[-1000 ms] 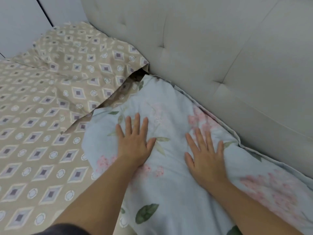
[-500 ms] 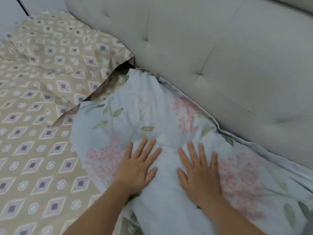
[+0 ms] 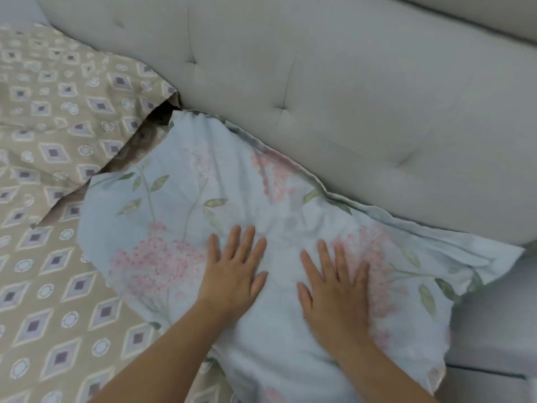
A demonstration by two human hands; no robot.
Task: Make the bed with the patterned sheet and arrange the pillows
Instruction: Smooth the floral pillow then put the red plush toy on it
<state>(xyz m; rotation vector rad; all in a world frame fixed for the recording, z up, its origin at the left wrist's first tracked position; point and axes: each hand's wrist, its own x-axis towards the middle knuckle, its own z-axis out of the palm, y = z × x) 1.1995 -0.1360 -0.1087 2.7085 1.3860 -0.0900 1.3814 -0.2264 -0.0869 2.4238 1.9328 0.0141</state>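
A pale blue pillow [image 3: 180,205] with pink flowers and green leaves lies against the headboard on the right side of the bed. My left hand [image 3: 234,270] rests flat on its middle, fingers spread. My right hand [image 3: 337,283] presses flat beside it, a little to the right. Neither hand grips the fabric. A second pillow [image 3: 84,91] in the beige diamond-patterned cover lies to the left, against the headboard. The matching beige patterned sheet [image 3: 43,301] covers the mattress to the left and in front.
The cream tufted headboard [image 3: 348,97] runs diagonally across the top and right. A dark gap [image 3: 161,113] shows between the two pillows at the headboard. At the far right, a pale bed edge [image 3: 499,330] drops away beyond the floral pillow.
Both hands have slid down and to the right over the floral pillow, still flat. The view has shifted right, so the pillow's right end and the bed edge now show.
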